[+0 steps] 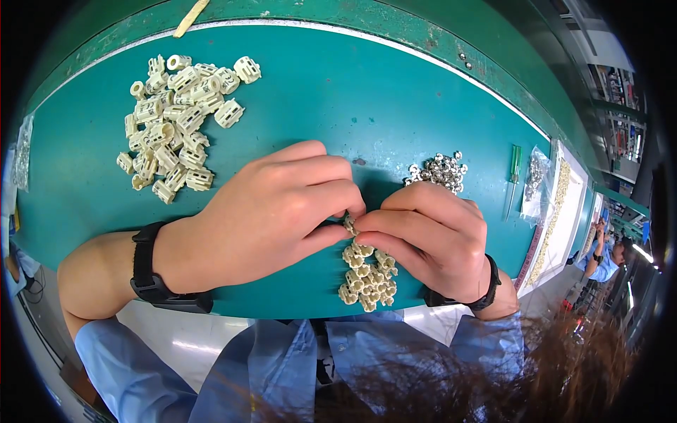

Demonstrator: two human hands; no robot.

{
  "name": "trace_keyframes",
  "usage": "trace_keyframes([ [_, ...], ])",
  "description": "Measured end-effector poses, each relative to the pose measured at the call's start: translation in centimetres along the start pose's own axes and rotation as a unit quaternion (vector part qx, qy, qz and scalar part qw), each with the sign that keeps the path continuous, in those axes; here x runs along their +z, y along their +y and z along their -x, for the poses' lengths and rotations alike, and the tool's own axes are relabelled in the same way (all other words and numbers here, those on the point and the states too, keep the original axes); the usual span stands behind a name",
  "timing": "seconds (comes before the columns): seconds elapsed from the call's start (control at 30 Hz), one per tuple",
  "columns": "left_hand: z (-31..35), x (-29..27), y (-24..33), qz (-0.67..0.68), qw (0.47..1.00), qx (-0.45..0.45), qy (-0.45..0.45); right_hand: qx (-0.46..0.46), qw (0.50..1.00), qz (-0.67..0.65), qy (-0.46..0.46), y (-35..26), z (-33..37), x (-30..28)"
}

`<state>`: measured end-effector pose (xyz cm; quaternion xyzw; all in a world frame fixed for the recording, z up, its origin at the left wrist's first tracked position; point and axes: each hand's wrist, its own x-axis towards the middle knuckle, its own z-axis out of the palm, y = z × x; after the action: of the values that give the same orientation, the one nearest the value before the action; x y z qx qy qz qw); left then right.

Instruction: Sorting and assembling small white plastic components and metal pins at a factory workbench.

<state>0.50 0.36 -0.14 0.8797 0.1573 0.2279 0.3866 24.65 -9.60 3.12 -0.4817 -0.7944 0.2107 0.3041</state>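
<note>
A small pale part sits between the fingertips of both hands, above the bench near its front edge. It is cream with an uneven outline; the fingers hide most of it, so its full shape cannot be told. The left hand and the right hand meet there, thumb and forefinger of each drawn narrow in a pinch on it. No writing can be made out on the part

Right below lies a heap of cream clips, matt, lobed and hollowed. Beyond the right hand is a pile of shiny metal pieces. Farther out on the left spreads a group of larger cream housings, tubular, slotted and notched; several carry dark printed marks, too small to read

At the right are a screwdriver with a green handle, a clear bag of metallic pieces, and a white tray holding a long band of small cream pieces. A reddish strip with fine markings, not legible, runs along the tray's near side. Another clear bag lies at the far left edge. Black bands circle both wrists
</note>
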Motion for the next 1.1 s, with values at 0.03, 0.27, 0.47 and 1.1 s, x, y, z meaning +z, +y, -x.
trace_keyframes([
  [0.03, -0.1, 0.0, 0.0, 0.0, 1.0, 0.002, 0.0, 0.001, 1.0, 0.001, 0.001, 0.0, -0.1, -0.2],
  [0.27, -0.2, -1.6, 0.2, 0.0, 0.999, 0.004, -0.033, 0.082, 0.996, 0.028, 0.014, 0.6, 0.0, -4.0],
  [0.47, -0.3, -2.2, 2.2, -0.031, 0.994, 0.045, -0.096, 0.101, 0.992, 0.038, -0.064, 0.6, 0.6, -5.0],
  [1.1, -1.7, -8.7, 5.1, -0.429, 0.893, -0.138, 0.004, 0.13, 0.985, -0.092, -0.073, 0.1, 0.8, -5.7],
])
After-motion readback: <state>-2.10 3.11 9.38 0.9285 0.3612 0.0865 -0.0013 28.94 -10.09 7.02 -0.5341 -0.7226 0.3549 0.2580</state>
